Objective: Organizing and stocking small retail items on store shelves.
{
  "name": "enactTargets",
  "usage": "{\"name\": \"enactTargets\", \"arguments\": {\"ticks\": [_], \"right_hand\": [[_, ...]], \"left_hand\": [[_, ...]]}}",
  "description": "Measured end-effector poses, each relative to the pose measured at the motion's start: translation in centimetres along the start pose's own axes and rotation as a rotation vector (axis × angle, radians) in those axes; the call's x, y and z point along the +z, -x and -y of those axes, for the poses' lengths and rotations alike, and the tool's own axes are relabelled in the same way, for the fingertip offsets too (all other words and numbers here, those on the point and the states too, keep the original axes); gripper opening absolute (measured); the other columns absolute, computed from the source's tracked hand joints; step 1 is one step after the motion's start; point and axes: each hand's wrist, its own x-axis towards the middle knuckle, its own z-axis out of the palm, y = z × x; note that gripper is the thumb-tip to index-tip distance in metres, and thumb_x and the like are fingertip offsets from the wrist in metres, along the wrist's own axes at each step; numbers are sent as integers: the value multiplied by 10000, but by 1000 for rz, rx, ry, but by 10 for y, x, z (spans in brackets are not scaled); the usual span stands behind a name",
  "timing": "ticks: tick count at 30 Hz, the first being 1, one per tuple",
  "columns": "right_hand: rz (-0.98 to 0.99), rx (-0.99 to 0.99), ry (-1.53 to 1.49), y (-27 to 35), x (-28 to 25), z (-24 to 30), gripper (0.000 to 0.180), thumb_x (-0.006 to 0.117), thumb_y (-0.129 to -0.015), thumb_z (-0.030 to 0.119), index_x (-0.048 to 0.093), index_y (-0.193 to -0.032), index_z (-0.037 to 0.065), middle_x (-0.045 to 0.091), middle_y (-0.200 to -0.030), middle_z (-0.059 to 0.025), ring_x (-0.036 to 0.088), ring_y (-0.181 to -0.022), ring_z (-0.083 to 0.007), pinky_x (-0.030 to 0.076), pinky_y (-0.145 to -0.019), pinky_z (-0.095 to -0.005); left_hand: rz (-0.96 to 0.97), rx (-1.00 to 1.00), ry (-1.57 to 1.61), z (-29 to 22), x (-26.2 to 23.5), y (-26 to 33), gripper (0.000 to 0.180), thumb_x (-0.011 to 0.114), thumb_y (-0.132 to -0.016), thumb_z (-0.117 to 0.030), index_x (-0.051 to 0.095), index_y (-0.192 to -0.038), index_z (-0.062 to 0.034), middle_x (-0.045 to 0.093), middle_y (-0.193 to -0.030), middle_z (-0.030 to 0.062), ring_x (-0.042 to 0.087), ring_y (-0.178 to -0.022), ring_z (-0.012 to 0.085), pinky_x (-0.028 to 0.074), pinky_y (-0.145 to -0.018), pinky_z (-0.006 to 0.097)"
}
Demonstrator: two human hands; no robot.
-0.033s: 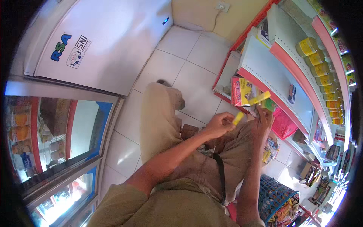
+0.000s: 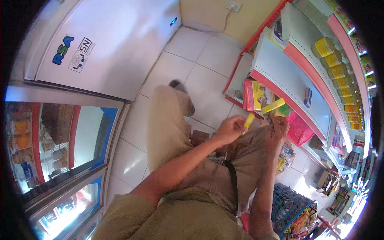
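My left hand [image 2: 231, 130] is closed, its fingertips pinching one end of a short yellow strip [image 2: 249, 120] that stands up from them. Close by on the right, my right hand [image 2: 277, 131] is also closed, with a longer yellow strip [image 2: 273, 105] slanting above its fingertips. Whether this strip belongs to a packet, I cannot tell. The two strips are apart. Both hands are over my right knee. Just beyond them a red and yellow box [image 2: 257, 96] stands on the bottom shelf, partly hidden by the right-hand strip.
Shelves [image 2: 282, 66] with red edges rise on the right, holding a row of yellow-lidded jars [image 2: 338, 72]. A pink bag [image 2: 301, 129] is beside my right hand. Lower right is a blue basket [image 2: 290, 204] of packets. A white freezer [image 2: 116, 44] and a glass-fronted cabinet [image 2: 60, 140] line the left.
My left hand and its strip have shifted slightly left and tilted. The right hand keeps its strip in nearly the same place.
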Motion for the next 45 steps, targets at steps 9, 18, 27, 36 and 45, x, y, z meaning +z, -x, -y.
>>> {"name": "enactTargets", "arguments": {"ticks": [9,18,27,36,45], "right_hand": [[-53,13,-54,39,-65,31,429,529,-576,-111,676,-936,71,618,-954,-98,545,-898,-288,446,-815,-391],[-78,-24,-129,45,-87,57,445,556,-551,-105,712,-915,98,593,-855,-39,546,-846,-251,468,-753,-362],[-18,-68,-372,43,-90,73,434,575,-534,-83,714,-897,108,582,-880,-29,542,-833,-248,485,-719,-350],[-52,-114,-440,39,-100,84,421,591,-543,-91,707,-890,117,580,-859,-27,533,-808,-244,484,-683,-340],[-125,-157,-375,34,-108,84,402,585,-531,-72,706,-868,110,582,-855,-22,528,-799,-244,478,-701,-350]], "left_hand": [[-116,140,295,-89,-15,31,309,653,-840,-58,534,-1122,-14,606,-991,50,588,-915,135,488,-811,288],[-138,493,-206,-155,37,91,271,689,-788,-25,613,-1048,-7,603,-988,99,580,-921,165,479,-786,272],[-154,743,-737,-190,25,92,324,779,-688,-143,664,-970,-32,442,-1286,158,483,-1133,254,385,-920,378],[143,646,-580,-203,16,92,271,723,-688,-81,632,-943,-83,512,-1189,121,544,-1076,245,437,-872,338],[257,554,-62,-199,28,87,720,601,-771,74,265,-1397,-44,415,-1262,148,533,-1067,211,471,-868,333]]}}
